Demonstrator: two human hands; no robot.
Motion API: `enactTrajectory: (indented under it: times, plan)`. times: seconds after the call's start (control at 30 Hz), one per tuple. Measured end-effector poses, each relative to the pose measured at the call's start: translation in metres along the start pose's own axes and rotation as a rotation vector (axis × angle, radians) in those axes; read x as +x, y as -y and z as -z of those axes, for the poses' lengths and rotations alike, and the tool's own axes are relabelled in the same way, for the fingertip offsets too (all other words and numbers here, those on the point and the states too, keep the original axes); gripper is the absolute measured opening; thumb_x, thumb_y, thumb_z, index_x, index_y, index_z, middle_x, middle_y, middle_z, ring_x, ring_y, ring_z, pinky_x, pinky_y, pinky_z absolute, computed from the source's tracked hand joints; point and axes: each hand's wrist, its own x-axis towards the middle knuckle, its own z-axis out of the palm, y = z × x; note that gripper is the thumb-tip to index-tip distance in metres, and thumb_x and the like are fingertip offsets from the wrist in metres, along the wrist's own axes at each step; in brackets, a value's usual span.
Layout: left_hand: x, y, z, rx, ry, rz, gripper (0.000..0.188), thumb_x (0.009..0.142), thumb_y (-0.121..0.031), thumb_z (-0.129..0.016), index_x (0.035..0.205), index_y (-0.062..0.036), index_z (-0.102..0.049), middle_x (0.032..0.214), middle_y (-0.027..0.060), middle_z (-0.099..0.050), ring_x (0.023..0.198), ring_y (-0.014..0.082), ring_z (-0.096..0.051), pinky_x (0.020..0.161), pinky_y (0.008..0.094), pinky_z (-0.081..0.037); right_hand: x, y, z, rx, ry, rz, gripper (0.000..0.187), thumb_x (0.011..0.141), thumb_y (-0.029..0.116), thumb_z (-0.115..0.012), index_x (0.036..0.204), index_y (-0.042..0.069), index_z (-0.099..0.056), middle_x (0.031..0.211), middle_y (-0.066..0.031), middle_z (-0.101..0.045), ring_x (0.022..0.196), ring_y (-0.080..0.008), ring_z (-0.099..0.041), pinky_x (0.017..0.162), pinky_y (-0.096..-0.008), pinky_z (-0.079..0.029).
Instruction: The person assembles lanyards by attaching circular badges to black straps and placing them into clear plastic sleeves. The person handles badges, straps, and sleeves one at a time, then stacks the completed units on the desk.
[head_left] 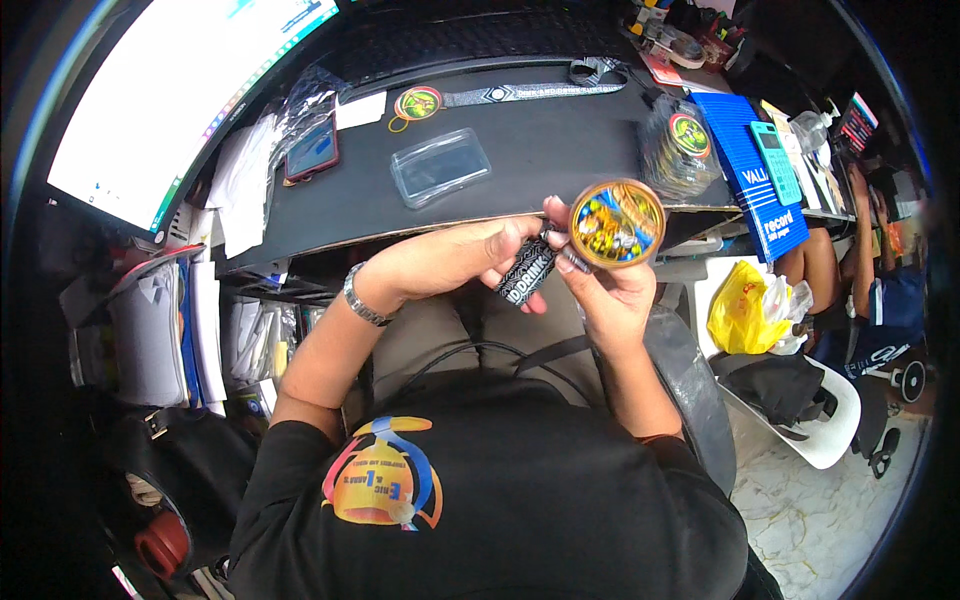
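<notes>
Medal (617, 222): in the right hand (618, 300), gripped near its lower left edge; probably stiff, fairly light, slick-faced. Best held by the rim.
Strap (527, 274): bunched in the left hand's (478, 245) curled fingers, just left of the medal; likely soft, light, apt to unroll. Pinch the folds together.
Join: fingers overlap there; I cannot tell how the two connect.
Clear box (440, 167): beyond the left hand; looks thin, likely to crack. Lift by the sides.

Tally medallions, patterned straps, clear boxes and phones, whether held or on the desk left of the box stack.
Medallions: 2 (held medallion, lying medallion)
Patterned straps: 2 (held strap, lying strap)
Clear box: 1
Phone: 1
Total: 6
</notes>
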Motion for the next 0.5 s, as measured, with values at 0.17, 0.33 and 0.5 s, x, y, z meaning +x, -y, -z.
enactTrajectory:
  times: [0.17,0.33,0.5]
  plan:
    - [-0.001,0.005,0.004,-0.115,-0.073,0.003,0.100,0.092,-0.073,-0.028,0.147,0.0099,-0.020,0.103,0.0055,-0.055,0.087,0.0092,-0.048,0.075,0.0225,-0.040,0.007,-0.002,0.002,-0.426,0.020,0.299,0.040,0.073,-0.003,-0.076,0.110,0.011,-0.073,0.139,-0.0283,-0.046,0.127,-0.0345,-0.051,0.103,-0.0405,-0.042]
    - [-0.001,0.009,0.002,-0.134,-0.197,-0.074,0.098,0.092,-0.071,-0.031,0.145,0.0113,-0.023,0.092,0.0009,-0.048,0.078,0.0076,-0.039,0.069,0.0202,-0.036,0.000,0.003,-0.006,-0.230,-0.117,0.132,0.034,0.085,-0.001,-0.064,0.118,0.005,-0.068,0.133,-0.0220,-0.052,0.120,-0.0315,-0.056,0.103,-0.0378,-0.041]
    - [0.001,0.006,0.002,-0.088,-0.235,-0.142,0.097,0.092,-0.070,-0.033,0.144,0.0108,-0.027,0.105,0.0049,-0.053,0.089,0.0076,-0.044,0.078,0.0213,-0.039,-0.005,0.013,-0.003,-0.430,-0.064,0.044,0.014,0.084,-0.001,-0.069,0.098,0.000,-0.068,0.101,-0.0101,-0.063,0.095,-0.0167,-0.060,0.084,-0.0289,-0.046]
